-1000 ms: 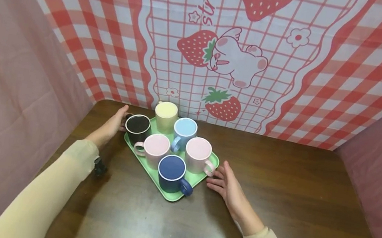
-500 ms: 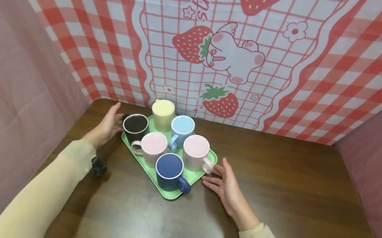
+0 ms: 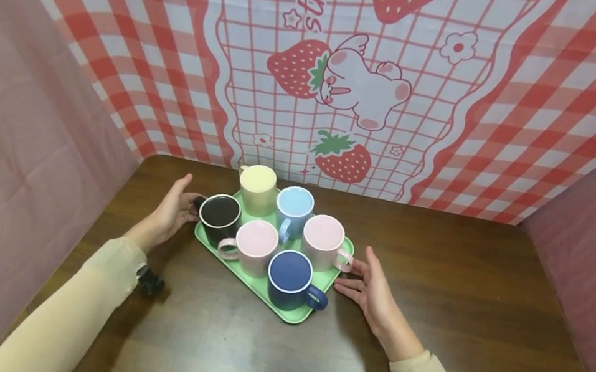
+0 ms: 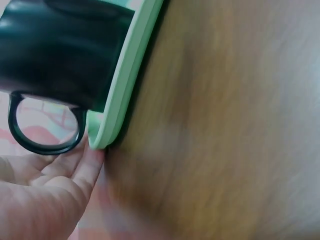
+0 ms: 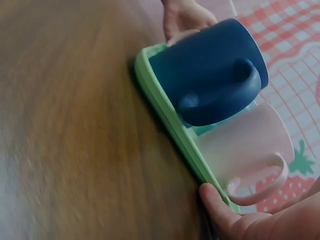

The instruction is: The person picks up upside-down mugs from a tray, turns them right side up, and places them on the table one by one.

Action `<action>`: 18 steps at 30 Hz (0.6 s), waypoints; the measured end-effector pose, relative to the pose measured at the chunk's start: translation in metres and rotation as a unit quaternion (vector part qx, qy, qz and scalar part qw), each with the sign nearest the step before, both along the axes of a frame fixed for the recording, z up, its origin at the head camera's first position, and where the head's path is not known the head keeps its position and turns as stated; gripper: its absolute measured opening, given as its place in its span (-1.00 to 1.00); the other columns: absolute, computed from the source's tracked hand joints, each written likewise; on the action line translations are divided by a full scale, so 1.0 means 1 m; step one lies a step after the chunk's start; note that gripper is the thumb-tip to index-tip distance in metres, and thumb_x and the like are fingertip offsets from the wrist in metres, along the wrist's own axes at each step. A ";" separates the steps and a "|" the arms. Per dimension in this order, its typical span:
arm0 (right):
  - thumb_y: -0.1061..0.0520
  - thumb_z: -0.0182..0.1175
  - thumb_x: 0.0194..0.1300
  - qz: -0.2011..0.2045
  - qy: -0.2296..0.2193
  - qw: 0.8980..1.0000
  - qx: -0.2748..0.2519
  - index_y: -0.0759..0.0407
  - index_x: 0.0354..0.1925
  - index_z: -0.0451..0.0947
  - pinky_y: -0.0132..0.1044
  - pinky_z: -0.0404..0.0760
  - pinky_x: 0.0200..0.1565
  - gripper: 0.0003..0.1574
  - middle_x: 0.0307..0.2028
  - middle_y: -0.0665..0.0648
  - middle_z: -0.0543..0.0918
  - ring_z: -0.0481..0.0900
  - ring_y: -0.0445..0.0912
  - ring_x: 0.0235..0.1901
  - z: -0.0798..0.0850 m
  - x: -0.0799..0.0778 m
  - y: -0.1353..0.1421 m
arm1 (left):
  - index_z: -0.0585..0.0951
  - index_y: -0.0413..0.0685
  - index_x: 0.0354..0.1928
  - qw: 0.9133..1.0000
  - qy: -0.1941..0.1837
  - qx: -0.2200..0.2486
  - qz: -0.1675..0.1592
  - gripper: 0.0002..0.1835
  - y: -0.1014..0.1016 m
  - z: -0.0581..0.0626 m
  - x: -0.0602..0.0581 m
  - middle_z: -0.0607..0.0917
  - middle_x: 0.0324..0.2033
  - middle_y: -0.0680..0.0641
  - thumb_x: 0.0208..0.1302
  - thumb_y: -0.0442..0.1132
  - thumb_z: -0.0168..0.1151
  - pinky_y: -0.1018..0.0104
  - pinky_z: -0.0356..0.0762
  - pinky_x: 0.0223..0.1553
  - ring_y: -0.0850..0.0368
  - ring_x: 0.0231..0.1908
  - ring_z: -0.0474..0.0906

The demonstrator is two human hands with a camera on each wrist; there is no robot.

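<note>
A light green tray [image 3: 294, 319] bears several mugs: a black one [image 3: 219, 216], a cream-yellow one [image 3: 257, 196], a light blue one [image 3: 297, 211], two pink ones and a dark blue one [image 3: 287, 288]. My left hand [image 3: 166, 216] has its fingertips at the tray's left corner, beside the black mug's handle. Across from it, my right hand [image 3: 376, 297] touches the right edge near one pink mug [image 3: 320, 239], fingers extended. In the right wrist view a fingertip [image 5: 212, 195] presses at the rim. Both thumbs point upward in the head view.
The brown wooden table [image 3: 470, 334] extends round the tray. Behind it hangs a red and white strawberry-print cloth [image 3: 353, 111], close to the cream-yellow mug. Pink curtains [image 3: 30, 113] flank both sides.
Over the last half second the tray with its mugs has shifted right and a little toward me. My right hand has moved right with it, and the left fingertips have followed the left corner.
</note>
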State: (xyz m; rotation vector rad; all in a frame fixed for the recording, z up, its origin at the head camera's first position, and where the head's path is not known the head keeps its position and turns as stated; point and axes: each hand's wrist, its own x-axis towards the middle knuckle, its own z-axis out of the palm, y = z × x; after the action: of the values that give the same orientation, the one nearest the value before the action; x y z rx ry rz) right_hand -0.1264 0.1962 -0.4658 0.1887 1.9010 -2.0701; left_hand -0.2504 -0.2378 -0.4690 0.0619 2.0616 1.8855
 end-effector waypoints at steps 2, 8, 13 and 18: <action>-0.51 -0.52 0.69 0.010 -0.005 1.000 0.005 0.65 0.60 0.02 -0.07 0.67 0.31 0.28 0.54 0.61 0.22 0.62 0.27 0.23 0.001 0.000 0.008 | 0.38 -0.69 0.33 1.000 0.002 0.003 -0.001 0.11 0.005 -0.001 0.007 0.73 -0.17 0.01 0.64 0.41 -0.57 0.36 0.52 0.13 0.17 -0.09 0.62; -0.62 -0.58 0.61 0.026 -0.016 0.999 0.014 0.65 0.61 -0.02 -0.04 0.64 0.34 0.41 0.55 0.61 0.17 0.54 0.36 0.32 0.003 0.002 0.032 | 0.41 -0.68 0.33 1.000 0.005 0.004 -0.004 0.08 0.026 0.000 0.027 0.75 -0.18 0.04 0.65 0.38 -0.54 0.33 0.54 0.11 0.19 -0.10 0.64; -0.64 -0.59 0.59 0.027 -0.018 0.999 0.033 0.64 0.60 -0.01 -0.02 0.67 0.31 0.42 0.51 0.62 0.21 0.52 0.35 0.32 0.003 0.005 0.047 | 0.43 -0.70 0.33 1.000 0.005 -0.006 -0.007 0.04 0.041 0.001 0.042 0.77 -0.20 0.07 0.66 0.32 -0.50 0.27 0.53 0.12 0.22 -0.09 0.63; -0.59 -0.59 0.63 0.031 -0.016 0.998 0.056 0.65 0.58 0.04 -0.14 0.69 0.24 0.36 0.44 0.63 0.28 0.55 0.25 0.28 0.004 0.007 0.063 | 0.42 -0.74 0.33 1.000 0.004 -0.008 -0.027 0.03 0.053 0.000 0.052 0.79 -0.21 0.05 0.66 0.27 -0.49 0.25 0.55 0.09 0.24 -0.12 0.64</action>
State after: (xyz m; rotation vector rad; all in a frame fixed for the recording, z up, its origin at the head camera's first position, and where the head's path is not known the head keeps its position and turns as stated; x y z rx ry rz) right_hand -0.1189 0.2596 -0.4616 0.1856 1.9801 -1.9120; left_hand -0.1986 -0.1843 -0.4690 0.1203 2.0593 1.8407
